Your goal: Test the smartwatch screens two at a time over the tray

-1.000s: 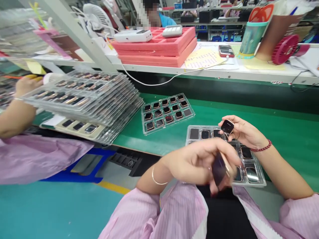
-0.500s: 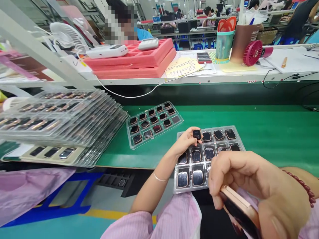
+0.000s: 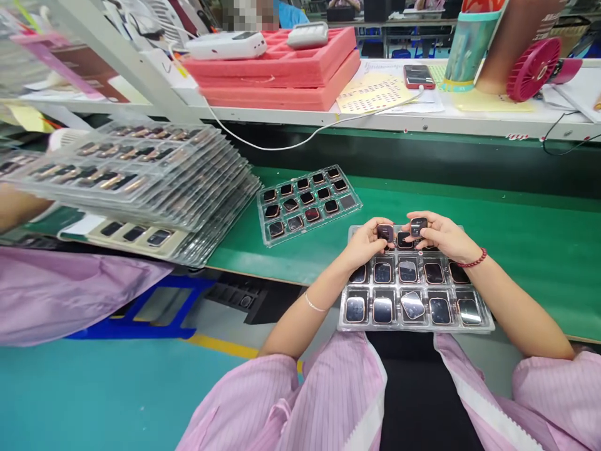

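Observation:
A clear plastic tray [image 3: 345,324] with several square watch bodies lies at the bench's front edge, directly before me. Over its back left corner my left hand [image 3: 369,243] pinches a dark watch body [image 3: 385,233], screen visible. My right hand [image 3: 439,235], with a red bead bracelet at the wrist, grips another watch body [image 3: 418,226] above the tray's back row. Both hands are close together, a small gap between the two held pieces. Further back left, a second clear tray [image 3: 268,240] holds several watch bodies, with one pocket at its right end looking different.
Tall stacked trays [image 3: 188,207] of watch bodies stand at the left, beside a person's arm [image 3: 21,207]. Above the green bench [image 3: 530,250], a shelf [image 3: 366,121] bears red foam trays [image 3: 282,94], a phone [image 3: 419,77], a cup [image 3: 467,53] and a pink fan [image 3: 533,69]. A white cable hangs below its edge.
My right hand has moved from close to the camera out to the tray's back row, still holding its watch body. My left hand stays at the back left. The view has tilted down.

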Tool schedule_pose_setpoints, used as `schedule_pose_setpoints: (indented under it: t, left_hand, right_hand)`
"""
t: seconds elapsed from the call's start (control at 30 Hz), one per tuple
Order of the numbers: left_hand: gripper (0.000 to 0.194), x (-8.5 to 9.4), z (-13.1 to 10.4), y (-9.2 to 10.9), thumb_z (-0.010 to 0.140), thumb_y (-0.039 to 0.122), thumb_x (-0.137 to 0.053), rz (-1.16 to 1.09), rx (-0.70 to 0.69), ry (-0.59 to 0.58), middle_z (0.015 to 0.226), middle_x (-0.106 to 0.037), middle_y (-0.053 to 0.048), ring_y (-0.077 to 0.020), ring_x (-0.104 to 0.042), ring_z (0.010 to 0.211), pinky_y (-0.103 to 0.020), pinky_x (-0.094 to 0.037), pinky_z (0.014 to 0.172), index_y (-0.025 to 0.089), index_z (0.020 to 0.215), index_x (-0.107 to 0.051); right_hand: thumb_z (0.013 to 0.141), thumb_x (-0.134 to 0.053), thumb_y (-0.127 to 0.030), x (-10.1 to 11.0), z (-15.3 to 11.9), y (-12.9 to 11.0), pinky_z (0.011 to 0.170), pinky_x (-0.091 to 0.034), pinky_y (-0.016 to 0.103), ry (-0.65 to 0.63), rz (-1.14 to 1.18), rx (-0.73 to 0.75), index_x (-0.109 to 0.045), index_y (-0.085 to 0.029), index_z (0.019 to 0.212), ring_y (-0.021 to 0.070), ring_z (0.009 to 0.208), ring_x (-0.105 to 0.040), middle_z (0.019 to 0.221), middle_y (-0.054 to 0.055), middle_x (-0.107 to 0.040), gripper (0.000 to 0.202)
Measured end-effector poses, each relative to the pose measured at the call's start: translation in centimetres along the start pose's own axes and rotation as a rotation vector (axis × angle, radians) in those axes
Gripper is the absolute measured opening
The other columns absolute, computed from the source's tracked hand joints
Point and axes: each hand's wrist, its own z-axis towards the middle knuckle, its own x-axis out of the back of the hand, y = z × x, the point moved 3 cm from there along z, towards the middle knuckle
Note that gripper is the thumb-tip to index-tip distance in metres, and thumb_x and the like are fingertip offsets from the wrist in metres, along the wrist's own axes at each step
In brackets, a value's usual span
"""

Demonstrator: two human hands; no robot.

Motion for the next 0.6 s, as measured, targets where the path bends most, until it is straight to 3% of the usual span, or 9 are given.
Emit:
schedule_pose_setpoints:
  t: [0.2, 0.4, 0.5, 0.6]
  left_hand:
    - [0.045, 0.0, -0.1, 0.1, 0.072, 0.013, -0.063, 0.011, -0.026, -0.035, 0.101, -0.068, -0.005, -0.0148, -0.071, 0.081, -0.023, -0.052, 0.064, 0.017, 0.116, -0.056]
    - [0.033, 0.1, 0.1, 0.0, 0.085, 0.035, -0.064, 0.037, -0.037, -0.017, 0.093, -0.071, -0.006, -0.0136, -0.071, 0.071, -0.022, -0.05, 0.059, 0.015, 0.111, -0.062]
    - [0.043, 0.2, 0.1, 0.8, 0.078, 0.036, -0.074, -0.031, -0.036, -0.011, 0.092, -0.073, -0.005, -0.012, -0.07, 0.067, -0.019, -0.048, 0.054, 0.015, 0.114, -0.06]
    - [0.066, 0.1, -2.2, 4.1, 0.067, 0.03, -0.086, -0.15, -0.058, -0.143, 0.097, -0.073, -0.006, -0.013, -0.071, 0.067, -0.018, -0.049, 0.051, 0.019, 0.125, -0.057]
  right_hand:
    - [0.08, -0.075, -0.025, 0.4, -0.5, 0.3, 0.072, -0.065, 0.031, 0.01, -0.046, 0.058, -0.065, -0.024, 0.123, 0.0234, 0.1, -0.076, 0.119, 0.009, -0.075, 0.044]
    - [0.084, -0.076, -0.041, 0.7, 0.0, 0.9, 0.059, -0.061, 0.027, 0.088, -0.165, 0.094, -0.069, -0.02, 0.102, 0.02, 0.078, -0.076, 0.098, 0.009, -0.078, 0.029]
    - [0.078, -0.082, -0.038, 0.2, -0.5, -0.4, 0.06, -0.061, 0.027, 0.036, -0.105, 0.1, -0.065, -0.022, 0.114, 0.0165, 0.073, -0.073, 0.098, 0.006, -0.076, 0.042]
    - [0.072, -0.088, -0.036, -0.3, -3.2, -3.4, 0.057, -0.061, 0.025, -0.025, 0.005, 0.173, -0.058, -0.03, 0.131, 0.0134, 0.067, -0.07, 0.105, 0.003, -0.074, 0.067]
